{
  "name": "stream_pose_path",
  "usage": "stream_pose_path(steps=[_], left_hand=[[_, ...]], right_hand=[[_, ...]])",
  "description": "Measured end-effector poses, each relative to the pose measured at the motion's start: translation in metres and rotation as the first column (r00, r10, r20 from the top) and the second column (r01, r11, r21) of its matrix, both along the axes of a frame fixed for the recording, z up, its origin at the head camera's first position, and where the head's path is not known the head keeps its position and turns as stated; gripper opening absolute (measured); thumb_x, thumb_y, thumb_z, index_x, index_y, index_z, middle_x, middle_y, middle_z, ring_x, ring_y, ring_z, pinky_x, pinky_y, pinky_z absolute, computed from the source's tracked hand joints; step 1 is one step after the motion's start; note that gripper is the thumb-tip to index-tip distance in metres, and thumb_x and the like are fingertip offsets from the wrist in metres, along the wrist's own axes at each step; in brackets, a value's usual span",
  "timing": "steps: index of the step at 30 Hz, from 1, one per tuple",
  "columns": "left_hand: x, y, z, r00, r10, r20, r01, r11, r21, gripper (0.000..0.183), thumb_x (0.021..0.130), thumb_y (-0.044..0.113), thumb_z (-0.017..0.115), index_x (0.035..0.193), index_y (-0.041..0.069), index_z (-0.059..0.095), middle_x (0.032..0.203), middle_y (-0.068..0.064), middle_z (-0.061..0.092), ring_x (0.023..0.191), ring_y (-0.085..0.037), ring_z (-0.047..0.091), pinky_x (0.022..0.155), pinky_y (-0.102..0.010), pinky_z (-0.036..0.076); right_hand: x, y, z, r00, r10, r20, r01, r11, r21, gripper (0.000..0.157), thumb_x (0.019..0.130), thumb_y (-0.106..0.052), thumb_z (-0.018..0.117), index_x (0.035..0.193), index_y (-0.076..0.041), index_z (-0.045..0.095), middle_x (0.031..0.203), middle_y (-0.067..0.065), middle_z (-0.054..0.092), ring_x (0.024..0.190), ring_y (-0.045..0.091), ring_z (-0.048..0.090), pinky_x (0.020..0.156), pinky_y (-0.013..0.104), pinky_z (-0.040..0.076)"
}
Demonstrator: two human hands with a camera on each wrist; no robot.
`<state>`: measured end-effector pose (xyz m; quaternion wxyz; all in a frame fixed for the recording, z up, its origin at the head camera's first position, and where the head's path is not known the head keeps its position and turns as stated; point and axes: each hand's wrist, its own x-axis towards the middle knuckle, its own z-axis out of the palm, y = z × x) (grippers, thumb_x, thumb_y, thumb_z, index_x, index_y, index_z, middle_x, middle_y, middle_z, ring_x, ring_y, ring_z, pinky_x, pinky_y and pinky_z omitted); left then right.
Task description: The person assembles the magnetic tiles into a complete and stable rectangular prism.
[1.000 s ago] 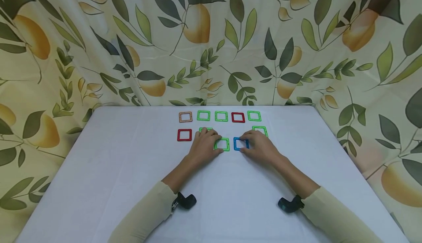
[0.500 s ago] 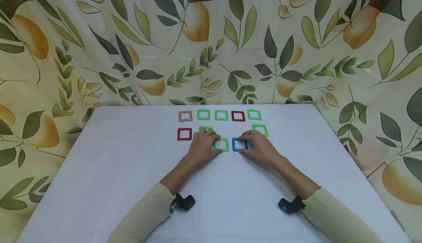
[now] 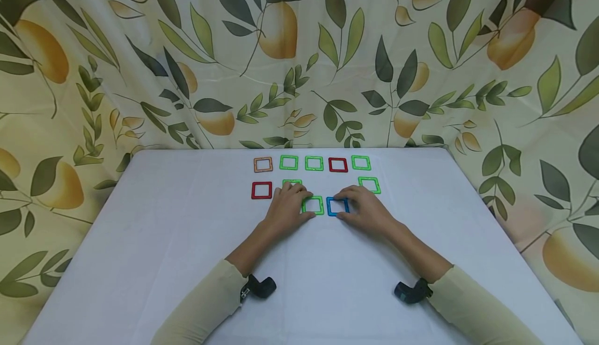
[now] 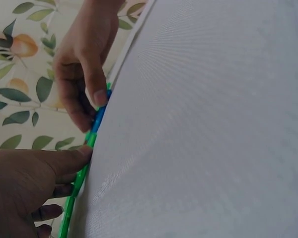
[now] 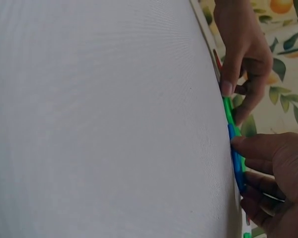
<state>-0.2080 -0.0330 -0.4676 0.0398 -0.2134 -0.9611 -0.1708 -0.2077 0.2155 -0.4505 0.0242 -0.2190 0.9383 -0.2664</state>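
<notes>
Near the middle of the white table, my left hand (image 3: 286, 207) pinches a green square frame (image 3: 322, 206) between thumb and fingers. My right hand (image 3: 368, 208) pinches a blue square frame (image 3: 329, 207) from its right side. The two frames lie flat side by side with a narrow gap between them in the head view. In the left wrist view the green frame (image 4: 81, 176) and blue frame (image 4: 100, 115) show edge-on, nearly in line. Another green frame (image 3: 292, 181) is partly covered by the left hand. A further green frame (image 3: 375, 185) lies just behind the right hand.
Along the back of the table (image 3: 187, 262) runs a row of frames: an orange one (image 3: 263, 171), several green ones (image 3: 289, 169) and a red one (image 3: 338, 171). Another red frame (image 3: 261, 197) lies left of the left hand. A patterned curtain (image 3: 299, 90) hangs behind.
The blue frame has slid left with my right hand, narrowing its gap to the green frame. My left hand and its green frame have shifted very slightly left.
</notes>
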Motion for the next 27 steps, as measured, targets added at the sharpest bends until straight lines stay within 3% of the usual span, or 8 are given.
stream_pose_path(steps=[27], left_hand=[[0.0003,-0.0011,0.0005,1.0,-0.022,0.006,0.022,0.999,0.028,0.053,0.09,0.042,0.084,0.137,0.019,0.072,0.133,-0.001,0.064,0.118,-0.022,0.049,0.091,-0.038,0.041]], right_hand=[[0.0,-0.0059,-0.0016,1.0,-0.002,0.019,0.003,0.999,-0.042,0.045,0.09,-0.02,0.086,0.132,-0.011,0.071,0.136,0.01,0.065,0.13,0.033,0.054,0.109,0.053,0.044]])
